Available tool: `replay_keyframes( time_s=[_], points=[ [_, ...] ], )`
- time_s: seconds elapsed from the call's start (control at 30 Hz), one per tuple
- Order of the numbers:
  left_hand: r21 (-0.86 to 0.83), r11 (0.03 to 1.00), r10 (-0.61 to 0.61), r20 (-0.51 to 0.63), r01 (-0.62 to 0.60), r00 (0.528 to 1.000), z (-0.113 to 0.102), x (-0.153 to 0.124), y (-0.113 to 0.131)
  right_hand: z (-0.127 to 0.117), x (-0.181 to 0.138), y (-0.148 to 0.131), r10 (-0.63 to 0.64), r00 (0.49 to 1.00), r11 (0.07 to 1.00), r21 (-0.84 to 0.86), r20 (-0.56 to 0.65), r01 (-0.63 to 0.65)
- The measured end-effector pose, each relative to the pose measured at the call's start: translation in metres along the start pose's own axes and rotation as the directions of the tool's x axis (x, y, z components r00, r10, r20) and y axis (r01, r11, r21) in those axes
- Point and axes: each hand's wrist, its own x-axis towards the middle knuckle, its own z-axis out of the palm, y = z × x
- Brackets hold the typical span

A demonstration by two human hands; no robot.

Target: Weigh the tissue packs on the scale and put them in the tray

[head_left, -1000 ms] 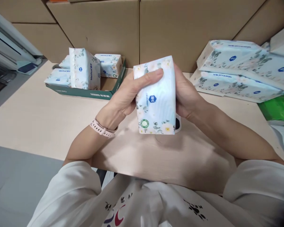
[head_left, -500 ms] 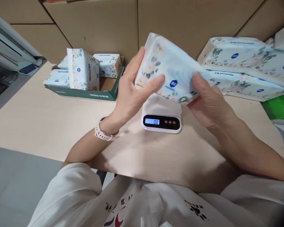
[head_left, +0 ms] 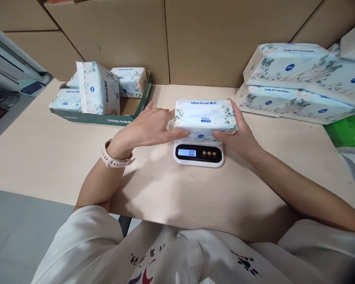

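Observation:
A pack of tissues (head_left: 205,114) with a floral print lies level just over the small white kitchen scale (head_left: 198,159), covering its platform. Whether it touches the platform is hidden. The lit display reads 0.0. My right hand (head_left: 241,136) grips the pack's right end, thumb on the front face and fingers behind. At the left end, my left hand (head_left: 152,126) has its thumb against the front face and its index finger at the side; it wears a pale pink wristband (head_left: 115,159).
On the left, a green-edged carton tray (head_left: 106,119) holds several tissue packs (head_left: 97,90). More packs (head_left: 290,65) are stacked at the right, beside a bright green package (head_left: 347,132). Large cardboard boxes (head_left: 204,43) stand along the table's back edge.
The pack has come down from its tilted, raised position to level over the scale, its printed top now facing up. Both hands moved down with it. The display still reads 0.0.

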Motion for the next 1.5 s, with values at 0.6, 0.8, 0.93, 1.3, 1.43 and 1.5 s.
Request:
replay_keyframes(
  time_s=[0.6,0.8,0.93,1.3,1.43,1.5],
  points=[
    [-0.823,0.565,-0.429,-0.355,-0.060,0.831,-0.012,0.010,-0.016,-0.006,0.008,0.032,0.000,0.808,0.989,0.122,-0.590,0.089],
    [-0.861,0.503,-0.459,-0.346,-0.082,0.818,-0.005,0.017,-0.021,-0.007,0.005,0.033,-0.009,0.834,0.989,0.116,-0.552,0.088],
    [-0.863,0.495,-0.459,-0.361,-0.103,0.812,-0.003,0.017,-0.020,-0.005,0.005,0.031,-0.024,0.825,0.988,0.112,-0.565,0.105],
    [-0.859,0.505,-0.454,-0.353,-0.090,0.818,-0.003,0.013,-0.011,-0.001,0.005,0.026,-0.023,0.822,0.990,0.099,-0.569,0.096],
    [-0.858,0.508,-0.450,-0.345,-0.082,0.824,-0.006,0.011,-0.006,0.000,0.005,0.026,-0.011,0.824,0.989,0.118,-0.566,0.095],
    [-0.856,0.512,-0.450,-0.338,-0.072,0.827,-0.007,0.010,-0.004,0.000,0.005,0.025,-0.005,0.822,0.988,0.124,-0.570,0.092]
  ],
)
